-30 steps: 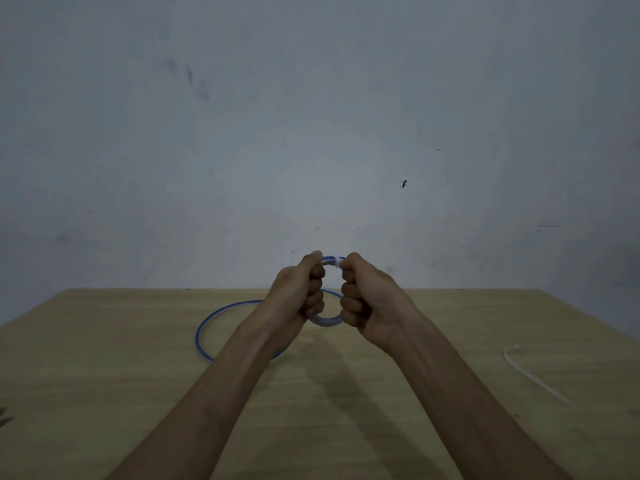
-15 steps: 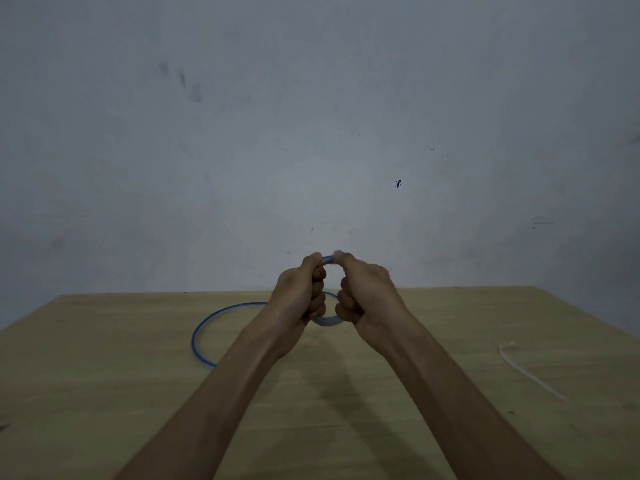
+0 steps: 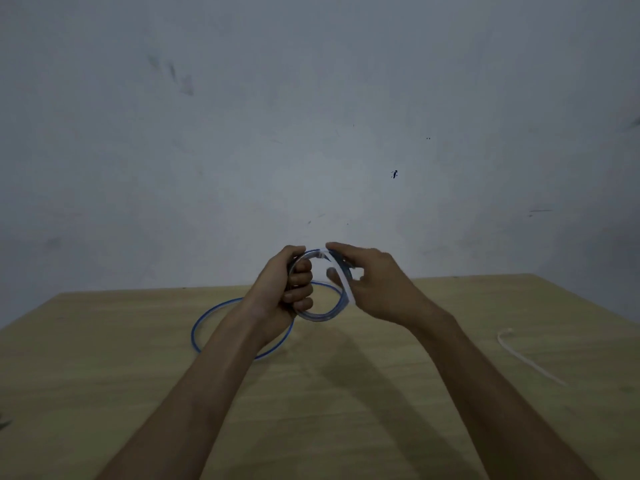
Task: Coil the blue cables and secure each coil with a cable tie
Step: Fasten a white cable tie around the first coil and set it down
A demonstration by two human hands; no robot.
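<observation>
Nearly halfway: left hand point(image 3: 289, 289) grips a coil point(image 3: 322, 317), right hand point(image 3: 379, 289) touches its tie point(image 3: 341, 282), grip unclear. Another cable point(image 3: 207, 315), nine o'clock, and spare tie point(image 3: 526, 362), three o'clock, wait.

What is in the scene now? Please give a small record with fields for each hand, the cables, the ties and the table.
left hand: grips the left side of the held coil
right hand: fingers at the white cable tie on the coil's upper right; exact grip blurred
held coil: blue cable wound in a ring, lifted above the wooden table
second cable: a loose blue loop lying on the table, partly behind the left arm
spare tie: white, lying on the table at the right, untouched
</observation>
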